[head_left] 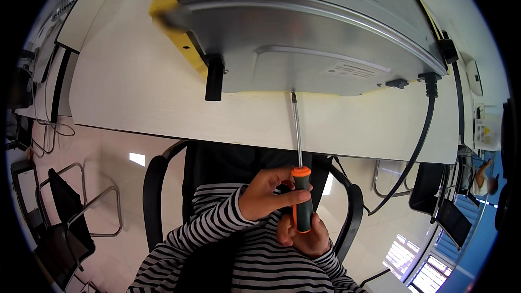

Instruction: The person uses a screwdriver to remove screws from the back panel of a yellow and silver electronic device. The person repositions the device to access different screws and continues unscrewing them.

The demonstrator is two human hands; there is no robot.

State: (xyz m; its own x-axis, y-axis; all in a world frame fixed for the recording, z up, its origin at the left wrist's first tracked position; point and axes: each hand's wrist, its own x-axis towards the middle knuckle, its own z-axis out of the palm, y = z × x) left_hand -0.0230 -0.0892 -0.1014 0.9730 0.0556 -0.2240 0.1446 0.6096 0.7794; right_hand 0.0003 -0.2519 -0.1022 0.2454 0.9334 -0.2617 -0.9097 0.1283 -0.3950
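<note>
A screwdriver (302,192) with a dark green and orange handle and a long steel shaft points away from me. Its tip meets the lower edge of a grey metal machine casing (233,32), where a screw seems to sit, too small to make out. Around the upper part of the handle, my left hand (271,192) is closed, thumb across the front. Lower down, my right hand (305,237) grips the butt end of the handle between thumb and fingers. Both sleeves are striped black and white.
The casing stands on a pale table (135,92), with a black foot (214,78) jutting out. A black power cord (418,152) hangs from its right side over the table edge. My chair's armrests (156,201) flank me. More chairs stand left and right; another person (480,182) is far right.
</note>
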